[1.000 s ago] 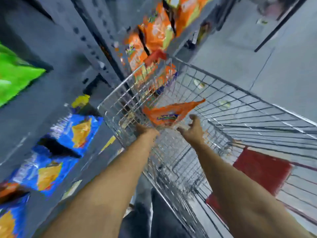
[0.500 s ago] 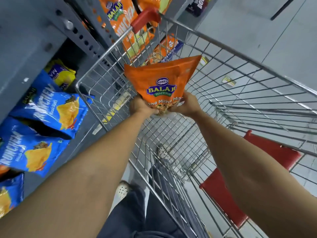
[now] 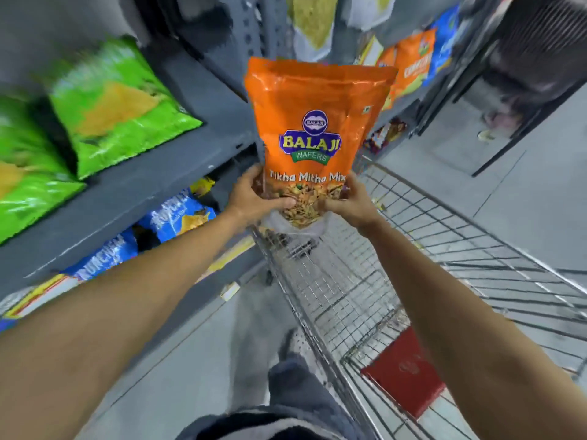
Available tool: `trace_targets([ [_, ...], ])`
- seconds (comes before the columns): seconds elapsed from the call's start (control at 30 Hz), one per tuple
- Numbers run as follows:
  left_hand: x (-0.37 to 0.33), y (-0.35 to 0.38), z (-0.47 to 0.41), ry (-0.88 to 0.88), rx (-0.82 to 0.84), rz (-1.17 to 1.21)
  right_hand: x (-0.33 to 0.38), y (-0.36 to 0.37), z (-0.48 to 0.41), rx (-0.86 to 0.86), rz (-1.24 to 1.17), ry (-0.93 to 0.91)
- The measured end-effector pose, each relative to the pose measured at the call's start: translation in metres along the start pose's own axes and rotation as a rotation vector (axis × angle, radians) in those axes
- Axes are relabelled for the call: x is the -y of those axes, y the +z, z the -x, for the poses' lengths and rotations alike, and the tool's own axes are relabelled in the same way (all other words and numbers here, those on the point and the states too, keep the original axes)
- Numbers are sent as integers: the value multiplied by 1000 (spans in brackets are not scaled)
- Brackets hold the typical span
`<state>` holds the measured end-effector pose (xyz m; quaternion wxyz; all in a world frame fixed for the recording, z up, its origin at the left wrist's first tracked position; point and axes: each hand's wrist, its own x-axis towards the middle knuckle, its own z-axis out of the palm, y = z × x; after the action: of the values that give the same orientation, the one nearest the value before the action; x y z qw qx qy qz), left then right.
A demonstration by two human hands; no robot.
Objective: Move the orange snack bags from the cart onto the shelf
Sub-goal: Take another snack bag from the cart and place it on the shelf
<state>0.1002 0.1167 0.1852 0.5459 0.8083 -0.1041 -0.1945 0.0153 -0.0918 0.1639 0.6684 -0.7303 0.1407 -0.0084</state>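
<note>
An orange snack bag marked "Balaji Wafers Tikha Mitha Mix" stands upright in the air, above the near left corner of the wire cart. My left hand grips its lower left corner and my right hand grips its lower right corner. The bag is in front of the grey shelf unit on the left. More orange bags sit on the shelf farther back on the right. No bags show inside the cart basket.
Green bags lie on the upper shelf at left, blue bags on the shelf below. The cart has a red flap at its near end. Grey floor lies to the right, with a dark frame beyond.
Both hands have lifted the orange bag out of the cart and raised it up in front of the shelves. The view has tilted upward.
</note>
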Motion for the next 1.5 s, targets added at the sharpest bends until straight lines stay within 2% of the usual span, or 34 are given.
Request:
trace_targets([
  [0.2, -46, -100, 93, 275, -210, 154, 114, 85, 54, 11, -11, -301],
  [0.47, -101, -288, 252, 653, -581, 107, 262, 263, 131, 253, -203, -646],
  [0.6, -116, -366, 328, 767, -771, 99, 316, 353, 172, 355, -335, -746],
  [0.77, -123, -449, 397, 835, -961, 76, 373, 446, 208, 435, -369, -813],
  [0.93, -131, -522, 443, 900, -1057, 72, 429, 518, 226, 532, -346, -881],
  [1.2, -125, -642, 484, 822, -1114, 83, 496, 644, 219, 610, -276, -953],
  [1.33, -121, -688, 485, 757, -1149, 92, 518, 694, 203, 647, -231, -930],
  [1.5, -97, -733, 476, 704, -1115, 144, 524, 741, 179, 743, -155, -887],
])
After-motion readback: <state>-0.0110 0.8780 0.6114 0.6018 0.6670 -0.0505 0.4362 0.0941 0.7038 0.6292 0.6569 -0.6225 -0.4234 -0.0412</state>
